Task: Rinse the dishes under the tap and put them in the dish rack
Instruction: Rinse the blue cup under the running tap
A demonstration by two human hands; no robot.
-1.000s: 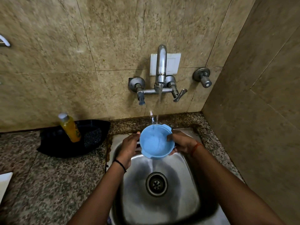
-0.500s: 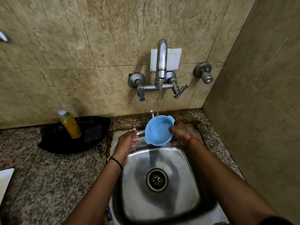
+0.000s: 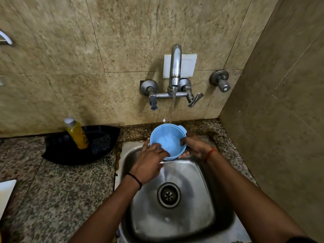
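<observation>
A light blue plastic bowl with small side handles is held over the back of the steel sink, mouth tilted toward me. Water runs from the wall tap in a thin stream into the bowl. My left hand grips the bowl's near left rim, fingers reaching inside. My right hand holds the right rim, thumb over the edge. The dish rack is not in view.
A yellow soap bottle and a dark scrubber sit in a black tray on the granite counter at left. A white object lies at the left edge. Tiled walls close in behind and at right.
My left hand moved from beside the bowl onto its rim with fingers inside. The bowl tipped back toward me under the running stream.
</observation>
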